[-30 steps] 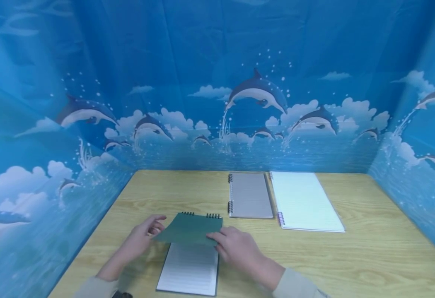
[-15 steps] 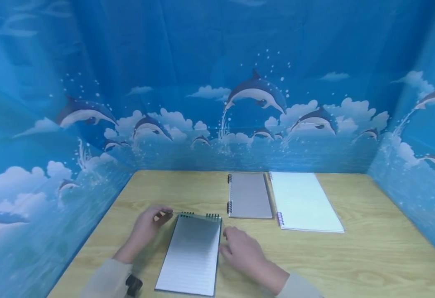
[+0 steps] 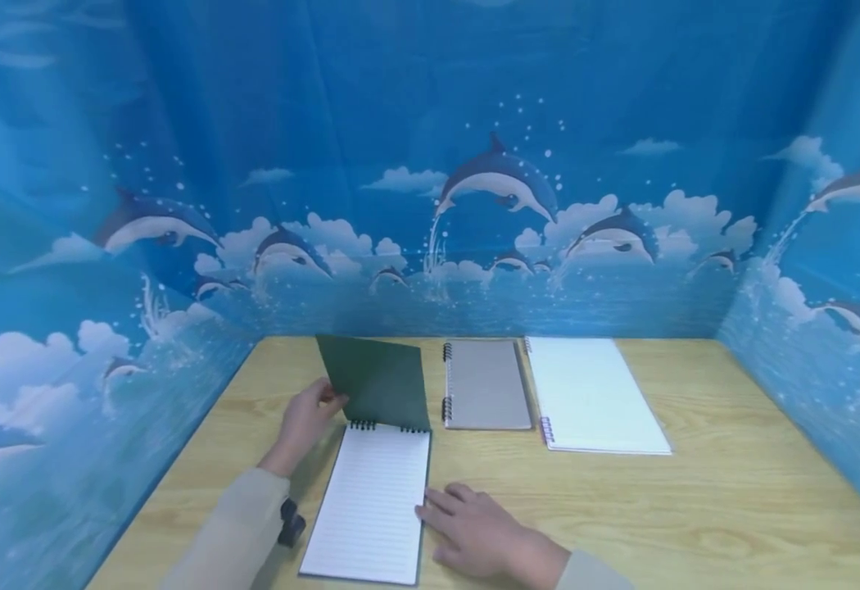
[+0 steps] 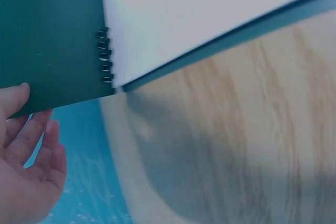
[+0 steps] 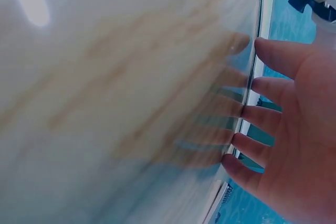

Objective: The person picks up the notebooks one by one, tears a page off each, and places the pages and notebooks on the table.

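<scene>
A top-bound spiral notebook (image 3: 371, 508) lies near the front of the table, its lined white page showing. Its dark green cover (image 3: 380, 381) stands raised and leans back beyond the black rings. My left hand (image 3: 306, 419) pinches the cover's left edge; in the left wrist view the thumb lies on the cover (image 4: 47, 40) and the fingers are behind it. My right hand (image 3: 477, 528) rests with spread fingers at the notebook's right edge, thumb at the page's side. In the right wrist view, its fingertips meet the glossy tabletop beside the notebook.
Behind, to the right, a grey-covered spiral notebook (image 3: 487, 385) lies beside a larger white spiral notebook (image 3: 598, 397) with purple rings. The wood-grain table (image 3: 622, 516) is enclosed by blue dolphin-print curtains (image 3: 400, 164). A dark band (image 3: 291, 523) sits at the left wrist.
The green cover has swung up and back from over the page. My left hand moved away from me with it; my right hand let go and came down to the table.
</scene>
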Action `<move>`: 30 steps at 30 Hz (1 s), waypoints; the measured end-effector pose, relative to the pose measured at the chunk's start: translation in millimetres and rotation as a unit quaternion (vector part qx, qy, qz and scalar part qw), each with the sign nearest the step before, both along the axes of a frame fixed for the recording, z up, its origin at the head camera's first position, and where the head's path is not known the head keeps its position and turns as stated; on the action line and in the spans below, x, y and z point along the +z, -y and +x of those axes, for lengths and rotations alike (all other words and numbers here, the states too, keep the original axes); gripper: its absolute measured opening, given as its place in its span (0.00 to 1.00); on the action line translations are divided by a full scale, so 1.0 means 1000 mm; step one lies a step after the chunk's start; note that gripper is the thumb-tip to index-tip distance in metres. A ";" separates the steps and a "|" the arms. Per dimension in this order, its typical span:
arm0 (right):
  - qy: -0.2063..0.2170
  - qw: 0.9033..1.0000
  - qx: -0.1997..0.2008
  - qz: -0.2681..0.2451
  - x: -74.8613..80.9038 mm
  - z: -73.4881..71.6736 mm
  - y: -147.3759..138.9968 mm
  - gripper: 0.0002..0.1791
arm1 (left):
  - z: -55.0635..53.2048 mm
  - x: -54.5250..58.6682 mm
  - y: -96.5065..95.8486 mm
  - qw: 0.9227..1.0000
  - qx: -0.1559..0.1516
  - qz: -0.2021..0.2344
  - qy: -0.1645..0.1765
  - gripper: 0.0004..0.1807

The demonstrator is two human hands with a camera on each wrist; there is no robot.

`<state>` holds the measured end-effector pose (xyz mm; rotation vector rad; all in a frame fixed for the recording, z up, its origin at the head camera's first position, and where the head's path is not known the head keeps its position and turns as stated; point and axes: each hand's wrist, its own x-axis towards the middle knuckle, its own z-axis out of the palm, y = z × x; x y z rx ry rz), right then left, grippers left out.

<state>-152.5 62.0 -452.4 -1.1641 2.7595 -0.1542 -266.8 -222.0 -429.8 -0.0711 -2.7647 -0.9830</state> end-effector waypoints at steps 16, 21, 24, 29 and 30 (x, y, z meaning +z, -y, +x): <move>-0.009 1.000 0.008 0.021 -0.003 0.000 -0.001 0.31 | -0.020 -0.034 -0.006 0.999 0.018 -0.019 0.044 0.07; -0.008 1.000 0.008 0.025 -0.002 0.000 0.000 0.31 | -0.022 -0.036 -0.008 0.997 0.039 -0.017 0.057 0.07; -0.018 0.999 0.008 0.030 -0.001 -0.001 0.000 0.31 | -0.024 -0.037 -0.011 0.997 0.049 -0.014 0.063 0.07; -0.019 0.999 0.006 0.028 -0.001 0.000 0.001 0.31 | -0.027 -0.037 -0.014 0.994 0.065 -0.012 0.083 0.08; -0.018 0.999 0.006 0.027 -0.001 0.000 0.002 0.31 | -0.028 -0.037 -0.015 0.993 0.071 -0.014 0.090 0.08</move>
